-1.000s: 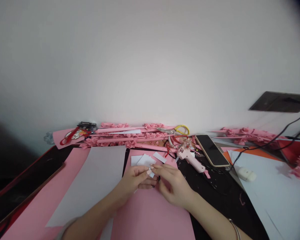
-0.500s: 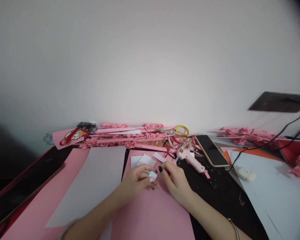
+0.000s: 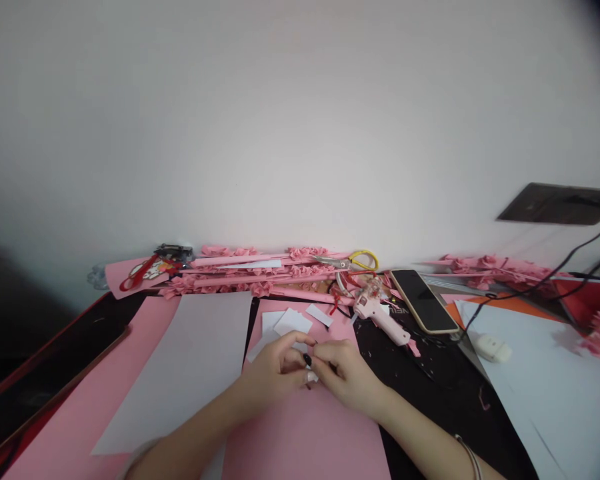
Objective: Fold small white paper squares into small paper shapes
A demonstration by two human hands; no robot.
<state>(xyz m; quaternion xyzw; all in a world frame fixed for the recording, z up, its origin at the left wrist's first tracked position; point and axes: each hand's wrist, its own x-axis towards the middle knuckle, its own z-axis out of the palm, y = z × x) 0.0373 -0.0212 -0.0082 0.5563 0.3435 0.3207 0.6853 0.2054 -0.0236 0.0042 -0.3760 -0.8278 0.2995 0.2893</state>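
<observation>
Between my two hands is a small folded piece of white paper (image 3: pixel 312 377), mostly covered by fingers. My left hand (image 3: pixel 275 367) pinches it from the left, thumb below and fingers curled above. From the right, my right hand (image 3: pixel 347 373) closes its thumb and index finger at the same piece, so the fingertips of both hands meet. Below them lies a pink sheet (image 3: pixel 310 433). Just beyond the hands rest several small white paper pieces (image 3: pixel 293 321) on that sheet.
A pink glue gun (image 3: pixel 387 323) and a phone (image 3: pixel 425 301) lie right of the hands. Yellow-handled scissors (image 3: pixel 363 260) rest on pink paper flower stems (image 3: pixel 230 281) along the wall. A large white sheet (image 3: pixel 180 367) lies left; a white case (image 3: pixel 493 348) sits right.
My right hand has moved left and closed its fingers at the folded paper in my left hand. The paper is now more hidden.
</observation>
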